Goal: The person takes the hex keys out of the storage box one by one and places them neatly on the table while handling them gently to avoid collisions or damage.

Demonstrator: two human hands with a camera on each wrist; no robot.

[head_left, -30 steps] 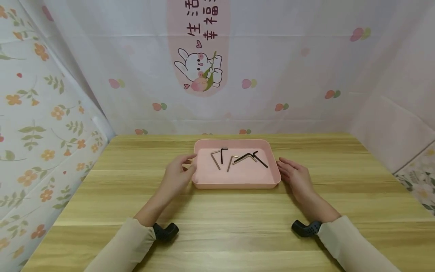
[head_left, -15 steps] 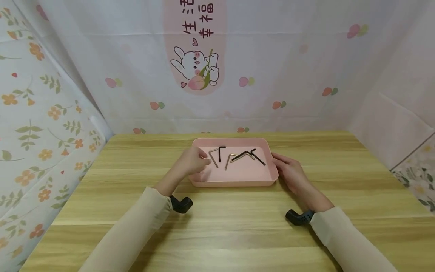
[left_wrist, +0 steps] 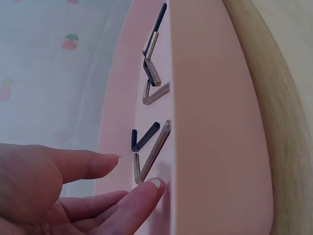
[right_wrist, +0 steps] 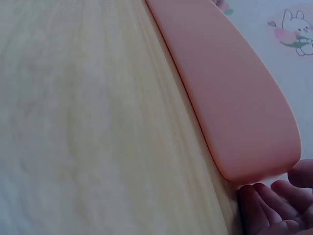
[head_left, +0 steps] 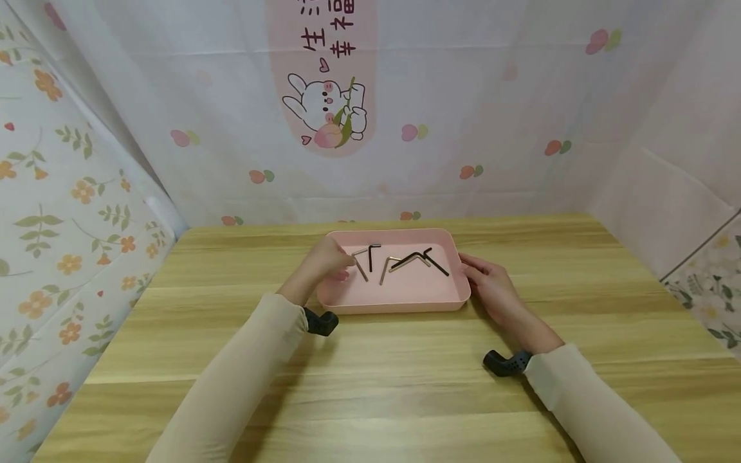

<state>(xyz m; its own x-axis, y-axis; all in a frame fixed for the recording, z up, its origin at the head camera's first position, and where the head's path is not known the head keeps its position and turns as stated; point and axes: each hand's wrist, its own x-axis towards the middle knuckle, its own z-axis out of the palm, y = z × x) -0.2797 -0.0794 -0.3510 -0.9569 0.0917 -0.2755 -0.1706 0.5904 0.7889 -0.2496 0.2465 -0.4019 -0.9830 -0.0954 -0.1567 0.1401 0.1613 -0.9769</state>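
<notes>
A shallow pink tray (head_left: 399, 307) lies on the table with several L-shaped hex keys in it. My left hand (head_left: 325, 262) reaches over its left end. In the left wrist view, the thumb (left_wrist: 146, 193) is at the bend of a silver hex key (left_wrist: 155, 152), and the index finger (left_wrist: 93, 165) stays apart from it. Just beyond lies a short black hex key (left_wrist: 145, 137). My right hand (head_left: 491, 283) holds the tray's right end, thumb at the rim and fingers (right_wrist: 259, 200) against the outer wall.
Black and silver hex keys (head_left: 413, 258) overlap in the right half of the tray. Around it spreads the wood-grain table (head_left: 393, 379). A white printed cloth (head_left: 440, 96) hangs behind, and a floral cloth (head_left: 75, 257) is at the left.
My left hand has moved from outside the tray's left edge to over its inside, by the silver hex key. My right hand has come in closer against the right end.
</notes>
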